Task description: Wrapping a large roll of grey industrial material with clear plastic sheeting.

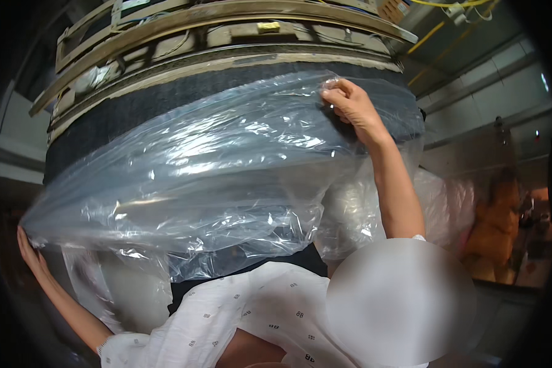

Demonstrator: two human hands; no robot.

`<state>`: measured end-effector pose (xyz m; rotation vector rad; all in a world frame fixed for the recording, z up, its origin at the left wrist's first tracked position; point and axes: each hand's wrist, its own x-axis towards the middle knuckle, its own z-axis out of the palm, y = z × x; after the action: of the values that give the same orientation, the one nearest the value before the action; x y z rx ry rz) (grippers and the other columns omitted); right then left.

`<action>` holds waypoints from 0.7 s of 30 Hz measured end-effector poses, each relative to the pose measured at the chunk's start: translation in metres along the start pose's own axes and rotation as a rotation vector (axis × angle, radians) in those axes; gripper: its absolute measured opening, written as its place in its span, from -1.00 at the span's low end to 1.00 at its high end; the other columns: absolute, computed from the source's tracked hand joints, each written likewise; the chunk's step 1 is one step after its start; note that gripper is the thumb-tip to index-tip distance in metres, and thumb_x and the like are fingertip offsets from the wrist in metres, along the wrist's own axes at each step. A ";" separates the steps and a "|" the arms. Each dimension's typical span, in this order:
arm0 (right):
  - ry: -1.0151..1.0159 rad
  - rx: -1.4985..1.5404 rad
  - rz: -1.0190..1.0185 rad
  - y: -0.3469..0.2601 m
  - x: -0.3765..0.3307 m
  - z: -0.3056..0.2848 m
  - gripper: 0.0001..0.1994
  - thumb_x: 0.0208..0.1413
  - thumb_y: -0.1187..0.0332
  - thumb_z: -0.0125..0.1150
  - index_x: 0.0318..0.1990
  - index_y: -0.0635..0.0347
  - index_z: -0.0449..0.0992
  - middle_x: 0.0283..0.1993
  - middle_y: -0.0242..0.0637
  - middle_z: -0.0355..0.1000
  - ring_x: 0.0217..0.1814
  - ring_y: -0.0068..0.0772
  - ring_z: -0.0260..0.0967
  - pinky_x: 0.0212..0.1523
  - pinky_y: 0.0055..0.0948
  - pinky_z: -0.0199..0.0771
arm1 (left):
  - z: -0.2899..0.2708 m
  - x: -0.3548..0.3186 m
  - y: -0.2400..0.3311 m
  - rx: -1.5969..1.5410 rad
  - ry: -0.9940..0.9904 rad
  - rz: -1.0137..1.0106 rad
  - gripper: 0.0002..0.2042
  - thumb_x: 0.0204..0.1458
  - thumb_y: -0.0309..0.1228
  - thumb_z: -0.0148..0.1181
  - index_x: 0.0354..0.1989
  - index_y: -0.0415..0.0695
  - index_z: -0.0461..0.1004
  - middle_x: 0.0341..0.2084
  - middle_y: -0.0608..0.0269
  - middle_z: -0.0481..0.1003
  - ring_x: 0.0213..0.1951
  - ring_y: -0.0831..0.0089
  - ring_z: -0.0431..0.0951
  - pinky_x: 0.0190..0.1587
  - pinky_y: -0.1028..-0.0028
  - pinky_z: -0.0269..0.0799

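Observation:
A large sheet of clear plastic film [190,147] lies crinkled and shiny over a table covered in dark cloth [147,110]. My right hand [349,107] is closed in a pinch on the film's far edge, toward the right, with the arm stretched forward. At the far left, my left hand [30,248] grips the film's left end, where its folds draw together; part of those fingers is hidden at the table's side. The film's near edge hangs loosely in front of my body.
Wooden rails [227,18] run across the back of the table, with a small yellow object [268,27] and wires among them. More clear plastic [356,202] hangs bunched at the right. Beyond it stands an orange-brown shape [494,227], too blurred to name.

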<state>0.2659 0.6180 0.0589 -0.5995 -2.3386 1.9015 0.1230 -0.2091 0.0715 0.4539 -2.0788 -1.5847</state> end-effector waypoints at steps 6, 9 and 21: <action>0.157 0.079 -0.393 0.029 -0.004 0.012 -0.72 -0.02 0.40 0.17 -0.14 0.26 0.37 -0.50 -0.54 0.32 -0.49 -0.77 0.15 -0.42 -0.71 0.19 | -0.071 0.057 -0.052 0.946 -0.381 0.217 -0.72 0.02 -0.29 0.13 -0.20 -0.24 0.46 -0.20 0.24 0.47 -0.18 0.41 0.44 -0.09 0.46 0.29; 0.158 0.067 -0.349 0.026 -0.026 0.003 -0.62 -0.05 0.43 0.18 -0.04 0.28 0.31 -0.57 -0.54 0.24 -0.51 -0.78 0.11 -0.45 -0.72 0.14 | 0.062 -0.021 0.016 1.599 -0.345 0.514 -0.69 -0.11 -0.45 0.19 -0.13 -0.19 0.40 -0.08 0.00 0.37 0.03 0.07 0.29 0.05 0.27 0.21; 0.140 0.005 -0.314 0.008 -0.070 -0.005 -0.48 -0.07 0.47 0.16 0.10 0.30 0.20 -0.66 -0.52 0.18 -0.59 -0.76 0.06 -0.53 -0.69 0.12 | 0.469 -0.366 0.217 0.093 -0.982 1.467 -0.77 -0.18 -0.52 0.22 -0.27 -0.09 0.48 -0.28 0.25 0.43 -0.21 0.30 0.44 -0.20 0.38 0.36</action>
<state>0.3341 0.6002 0.0659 -0.3277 -2.1871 1.6701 0.1695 0.4212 0.1164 -1.7450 -2.0106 -0.7093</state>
